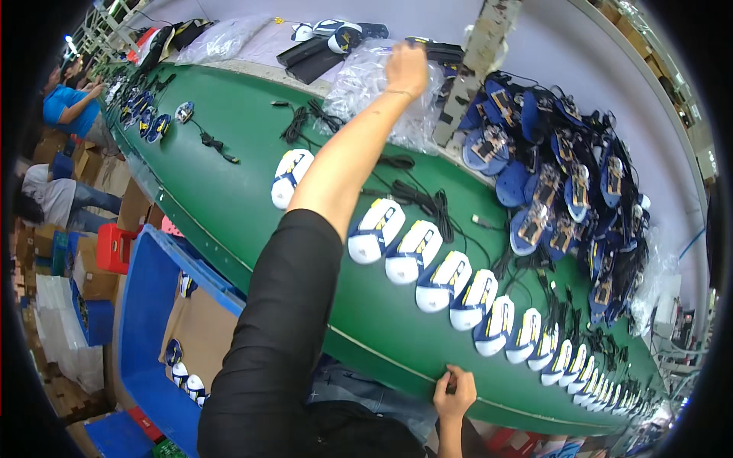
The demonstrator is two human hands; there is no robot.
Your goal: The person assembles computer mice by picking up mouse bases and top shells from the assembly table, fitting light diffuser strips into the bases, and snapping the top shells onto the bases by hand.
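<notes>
My left arm stretches across the green work surface [229, 195], and my left hand [407, 70] is closed at the far ledge, beside a crumpled clear plastic bag [359, 80]. Whatever its fingers hold is hidden. At the near edge rests my right hand [456, 393], its fingers curled with nothing visible in them. Between the two hands runs a long row of white and dark blue computer mice [413, 252], reaching toward the far right. One more mouse [291, 177] lies left of my forearm. Black cables [427, 202] lie coiled behind the row.
Blue mouse bases with exposed circuit boards [546, 183] are heaped at the right behind a worn post [477, 69]. A blue bin [141, 305] holding several mice stands at the left. Farther left, a person in a blue shirt [69, 107] works at the same surface.
</notes>
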